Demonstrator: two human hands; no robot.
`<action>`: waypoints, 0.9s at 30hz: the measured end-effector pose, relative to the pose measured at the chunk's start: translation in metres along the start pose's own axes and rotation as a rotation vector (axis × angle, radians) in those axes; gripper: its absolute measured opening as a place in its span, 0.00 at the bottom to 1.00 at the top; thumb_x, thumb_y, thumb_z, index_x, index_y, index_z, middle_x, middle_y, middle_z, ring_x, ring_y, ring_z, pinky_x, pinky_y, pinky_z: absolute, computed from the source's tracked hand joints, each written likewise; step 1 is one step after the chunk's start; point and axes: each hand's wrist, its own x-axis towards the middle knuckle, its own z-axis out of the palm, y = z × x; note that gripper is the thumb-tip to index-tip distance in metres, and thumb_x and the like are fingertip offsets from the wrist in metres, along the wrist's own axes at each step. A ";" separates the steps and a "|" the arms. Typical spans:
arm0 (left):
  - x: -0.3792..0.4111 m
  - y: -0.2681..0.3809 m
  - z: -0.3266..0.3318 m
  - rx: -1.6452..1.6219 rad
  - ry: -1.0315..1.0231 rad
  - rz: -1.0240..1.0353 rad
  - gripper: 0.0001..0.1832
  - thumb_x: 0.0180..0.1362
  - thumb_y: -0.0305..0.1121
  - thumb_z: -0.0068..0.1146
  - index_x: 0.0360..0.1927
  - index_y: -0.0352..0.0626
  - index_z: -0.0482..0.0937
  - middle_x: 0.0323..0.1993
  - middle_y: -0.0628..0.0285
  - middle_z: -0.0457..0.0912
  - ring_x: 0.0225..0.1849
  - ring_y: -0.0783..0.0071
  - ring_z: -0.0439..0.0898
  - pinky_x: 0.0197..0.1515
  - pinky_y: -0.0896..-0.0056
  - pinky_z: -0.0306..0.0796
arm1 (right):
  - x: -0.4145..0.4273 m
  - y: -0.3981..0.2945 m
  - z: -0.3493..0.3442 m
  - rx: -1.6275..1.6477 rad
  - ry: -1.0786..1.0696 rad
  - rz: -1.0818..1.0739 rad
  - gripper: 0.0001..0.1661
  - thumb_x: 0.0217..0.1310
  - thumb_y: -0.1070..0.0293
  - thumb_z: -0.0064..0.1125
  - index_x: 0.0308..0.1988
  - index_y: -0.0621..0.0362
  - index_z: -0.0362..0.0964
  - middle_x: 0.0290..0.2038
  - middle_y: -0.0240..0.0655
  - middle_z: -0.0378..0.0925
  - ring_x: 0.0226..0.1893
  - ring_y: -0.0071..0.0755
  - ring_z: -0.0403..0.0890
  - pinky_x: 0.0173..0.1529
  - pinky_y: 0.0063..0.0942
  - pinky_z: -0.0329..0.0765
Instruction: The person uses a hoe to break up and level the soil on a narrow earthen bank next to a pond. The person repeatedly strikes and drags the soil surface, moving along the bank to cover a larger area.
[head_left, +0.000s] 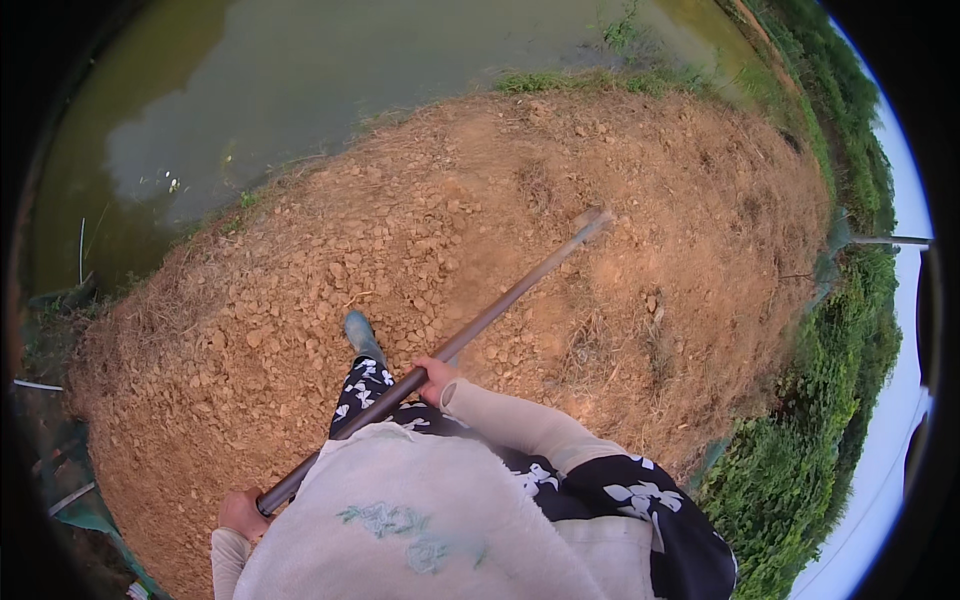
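Observation:
A long-handled hoe lies slantwise across the view, its brown shaft running from lower left to upper right. My left hand is closed round the butt end of the shaft. Farther up, my right hand grips it in front of my thigh. The hoe's head is blurred and at the loose brown soil; whether it is sunk in cannot be told. A pale cloth hangs below my head and hides part of the shaft. One rubber boot shows on the clods, left of the shaft.
Broken clods cover the bank, with dry grass on the right. Murky water borders it at the top and left. Green netting and dense shrubs line the right side. More netting edges the lower left.

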 end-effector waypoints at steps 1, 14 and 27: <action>-0.005 -0.001 0.001 0.003 0.003 -0.026 0.16 0.29 0.45 0.57 0.20 0.45 0.76 0.17 0.50 0.74 0.25 0.55 0.75 0.28 0.59 0.67 | 0.013 0.005 -0.007 0.029 0.058 0.062 0.08 0.43 0.82 0.49 0.29 0.68 0.61 0.23 0.43 0.67 0.23 0.42 0.72 0.27 0.36 0.73; 0.079 0.073 0.014 0.057 0.097 0.197 0.11 0.36 0.40 0.52 0.21 0.46 0.74 0.18 0.50 0.74 0.23 0.54 0.74 0.25 0.56 0.66 | -0.052 -0.124 -0.005 0.068 -0.006 -0.388 0.06 0.46 0.75 0.46 0.27 0.62 0.57 0.19 0.40 0.63 0.20 0.40 0.67 0.28 0.39 0.69; 0.052 0.084 -0.025 0.040 0.068 0.363 0.12 0.42 0.41 0.48 0.26 0.44 0.72 0.16 0.49 0.72 0.22 0.53 0.73 0.22 0.55 0.63 | 0.005 -0.106 -0.025 0.023 0.308 -0.468 0.07 0.47 0.72 0.50 0.26 0.58 0.59 0.19 0.36 0.62 0.20 0.35 0.67 0.26 0.32 0.69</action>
